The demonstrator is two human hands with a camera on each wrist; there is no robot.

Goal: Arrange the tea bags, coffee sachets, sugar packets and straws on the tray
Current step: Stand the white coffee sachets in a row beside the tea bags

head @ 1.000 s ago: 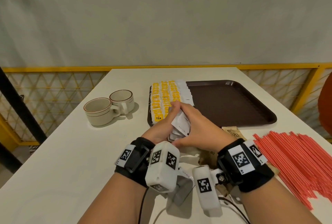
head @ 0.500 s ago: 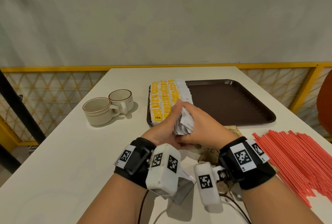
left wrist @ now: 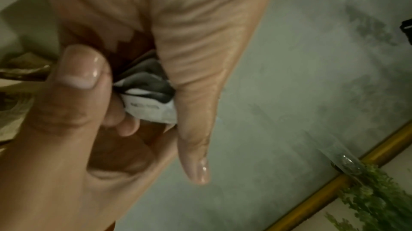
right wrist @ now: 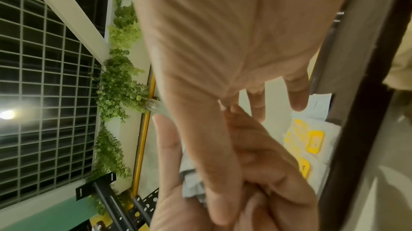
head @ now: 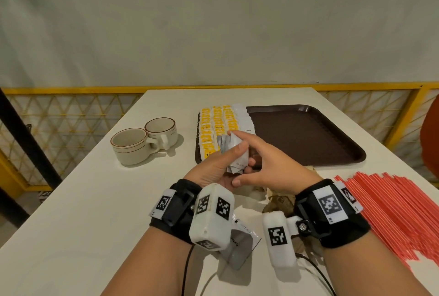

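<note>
My left hand (head: 217,165) grips an upright stack of white coffee sachets (head: 234,153) just in front of the brown tray (head: 308,143). My right hand (head: 263,165) is spread beside the stack, with its index tip on the top edge and its thumb under the bottom edge. The left wrist view shows the sachets (left wrist: 147,100) wedged between the left thumb and palm. Rows of yellow tea bags (head: 217,122) and a line of white sachets (head: 245,119) lie on the tray's left end. Red straws (head: 392,212) lie on the table at the right.
Two cream cups (head: 135,146) stand left of the tray. Brown packets (head: 278,203) lie under my right wrist and a loose sachet (head: 242,245) under my left wrist. A yellow railing runs behind the table. The tray's right part is bare.
My right hand, clasped over the stack before, has spread its fingers and drawn back to the right. The stack now stands more upright in my left hand.
</note>
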